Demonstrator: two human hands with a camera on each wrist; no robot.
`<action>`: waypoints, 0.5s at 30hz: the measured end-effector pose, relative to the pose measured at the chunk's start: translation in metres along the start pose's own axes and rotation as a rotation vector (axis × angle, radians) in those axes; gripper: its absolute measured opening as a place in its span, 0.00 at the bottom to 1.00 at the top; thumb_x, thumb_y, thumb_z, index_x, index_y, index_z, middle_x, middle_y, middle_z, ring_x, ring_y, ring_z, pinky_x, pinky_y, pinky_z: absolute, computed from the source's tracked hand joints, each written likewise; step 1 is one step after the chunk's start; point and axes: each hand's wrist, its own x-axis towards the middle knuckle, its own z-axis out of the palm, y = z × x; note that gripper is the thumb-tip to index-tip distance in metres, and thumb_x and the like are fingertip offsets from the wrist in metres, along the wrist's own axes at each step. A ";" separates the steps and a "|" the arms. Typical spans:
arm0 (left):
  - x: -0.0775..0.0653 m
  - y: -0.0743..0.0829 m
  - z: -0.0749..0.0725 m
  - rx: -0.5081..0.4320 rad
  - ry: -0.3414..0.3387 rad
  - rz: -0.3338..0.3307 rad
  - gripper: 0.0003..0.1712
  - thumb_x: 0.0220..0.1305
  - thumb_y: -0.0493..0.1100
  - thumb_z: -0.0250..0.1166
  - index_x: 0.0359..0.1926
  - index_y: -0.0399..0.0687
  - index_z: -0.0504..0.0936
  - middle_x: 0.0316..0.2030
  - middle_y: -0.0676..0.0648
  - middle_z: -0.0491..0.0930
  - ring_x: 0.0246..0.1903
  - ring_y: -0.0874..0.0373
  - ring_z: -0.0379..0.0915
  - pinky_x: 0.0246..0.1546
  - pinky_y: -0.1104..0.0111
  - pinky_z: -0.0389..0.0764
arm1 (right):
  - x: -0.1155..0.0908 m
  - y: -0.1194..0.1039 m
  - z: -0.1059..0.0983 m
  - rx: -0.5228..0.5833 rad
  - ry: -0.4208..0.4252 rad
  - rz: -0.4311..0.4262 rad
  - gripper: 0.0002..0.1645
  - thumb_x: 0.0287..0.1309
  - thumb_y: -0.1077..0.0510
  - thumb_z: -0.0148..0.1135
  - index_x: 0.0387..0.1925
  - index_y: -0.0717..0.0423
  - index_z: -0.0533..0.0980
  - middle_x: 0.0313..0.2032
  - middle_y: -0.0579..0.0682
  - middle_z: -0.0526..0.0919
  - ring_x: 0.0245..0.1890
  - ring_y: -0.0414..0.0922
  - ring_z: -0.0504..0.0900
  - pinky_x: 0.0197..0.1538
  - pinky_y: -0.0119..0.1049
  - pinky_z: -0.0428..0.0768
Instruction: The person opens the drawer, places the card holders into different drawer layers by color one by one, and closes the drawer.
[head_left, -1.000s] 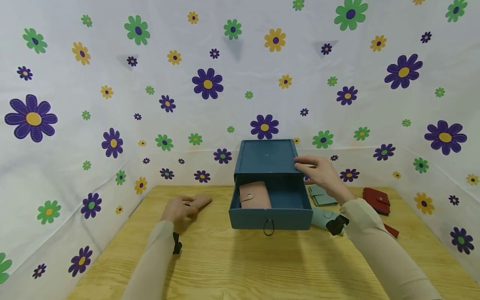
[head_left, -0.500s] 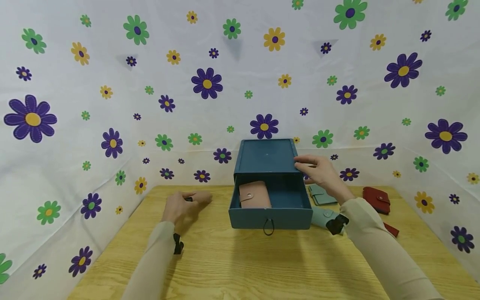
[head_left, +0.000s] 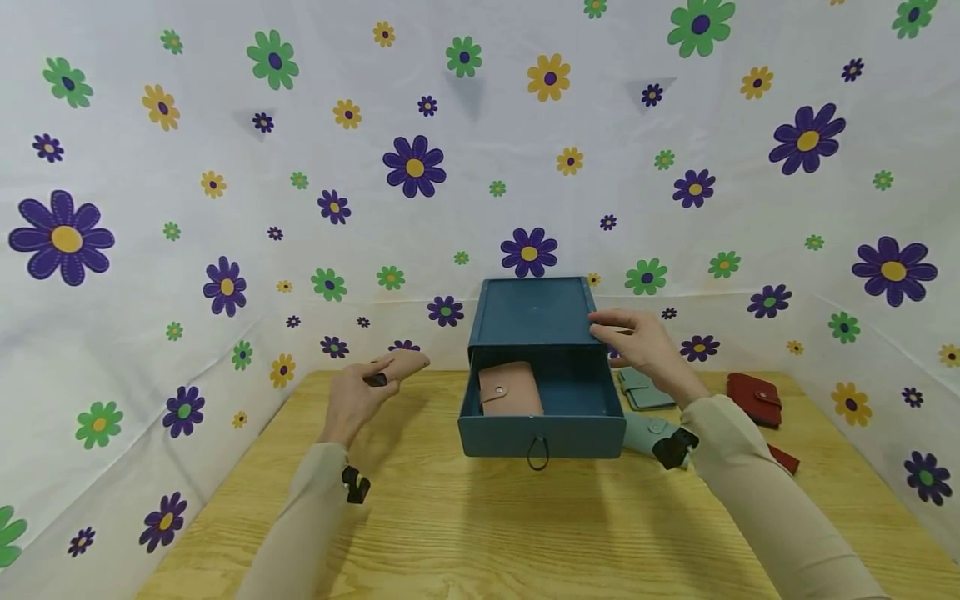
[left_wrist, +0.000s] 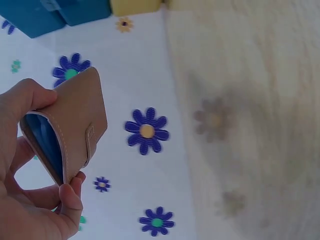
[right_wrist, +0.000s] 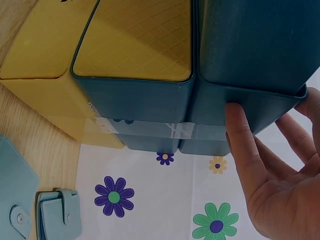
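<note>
Head view: left hand [head_left: 352,404] pinched tan leather-look snap wallet [left_wrist: 82,112], blue inside, raised above yellowish wood-grain table [head_left: 420,525], left of blue rectangular drawer box [head_left: 532,312]. Right hand [head_left: 647,350], fingers extended and unclenched, touched box's right side. Pale-pink snap-strap wallet [head_left: 516,396] lay in left part of pulled-out blue drawer [head_left: 495,437]; 1 dark-red wallet [head_left: 752,398] lay right of box.

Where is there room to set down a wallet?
Free: the table in front of the blue drawer, and the drawer's inside, right of the pink wallet. Crowded: right of the drawer, with mint cases, a red wallet and the right forearm.
</note>
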 end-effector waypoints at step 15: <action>-0.015 0.057 -0.027 -0.113 0.180 0.158 0.25 0.54 0.46 0.72 0.54 0.47 0.85 0.50 0.38 0.83 0.49 0.42 0.78 0.49 0.48 0.77 | 0.000 0.001 0.001 -0.015 0.003 -0.014 0.27 0.70 0.48 0.55 0.65 0.54 0.71 0.66 0.60 0.71 0.64 0.61 0.73 0.53 0.53 0.82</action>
